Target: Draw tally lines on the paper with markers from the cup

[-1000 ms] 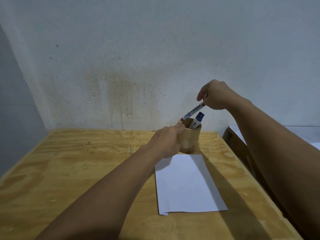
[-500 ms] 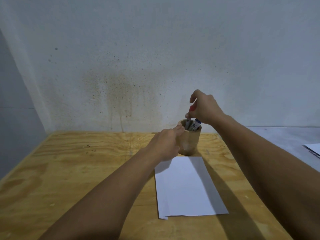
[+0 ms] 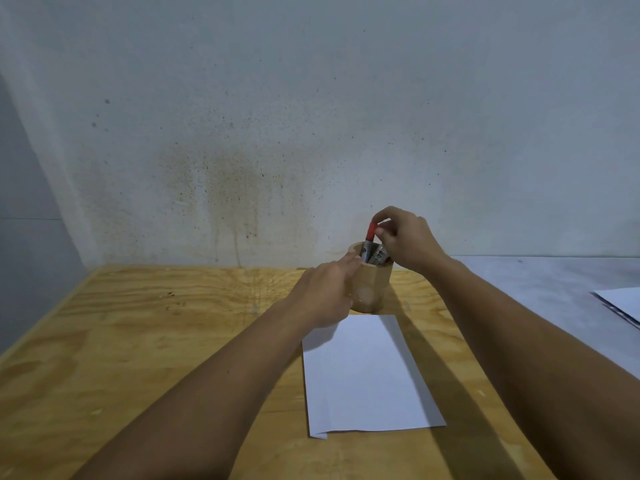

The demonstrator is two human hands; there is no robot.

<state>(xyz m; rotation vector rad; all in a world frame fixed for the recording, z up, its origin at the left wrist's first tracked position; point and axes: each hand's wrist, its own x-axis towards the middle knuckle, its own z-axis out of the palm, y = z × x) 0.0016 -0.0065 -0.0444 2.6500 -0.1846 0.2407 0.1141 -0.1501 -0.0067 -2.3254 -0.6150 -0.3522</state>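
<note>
Over on the far left, a grey wall panel [image 3: 24, 202] meets a pale, speckled plaster wall [image 3: 346, 98], and there's a brownish streaked stain [image 3: 228, 202] running down it right above the back edge of the table. Below, a yellow plywood tabletop [image 3: 138, 341] with bold grain fills the lower frame, bare wood all along the left side.

Moving in, the left hand [image 3: 329, 289] reaches forward, wrapped around the left side of the round light wooden cup [image 3: 372, 289], index finger lying up by the rim, gripping it. The cup stands upright near the back of the tabletop, just beyond the top edge of the white sheet of paper [image 3: 363, 375]. That paper lies flat, its near left corner slightly curled, and no marks are visible on it.

In the cup, a red-capped marker [image 3: 370, 237] stands upright, the cap poking above the rim, with a second grey-barrelled marker [image 3: 379, 256] leaning beside it. The right hand [image 3: 405, 240] hovers above the cup, fingertips pinching the red cap.

Further right, the tabletop ends and a grey surface [image 3: 536, 289] stretches along the wall, carrying another white sheet [image 3: 620, 303] at the frame's edge.
</note>
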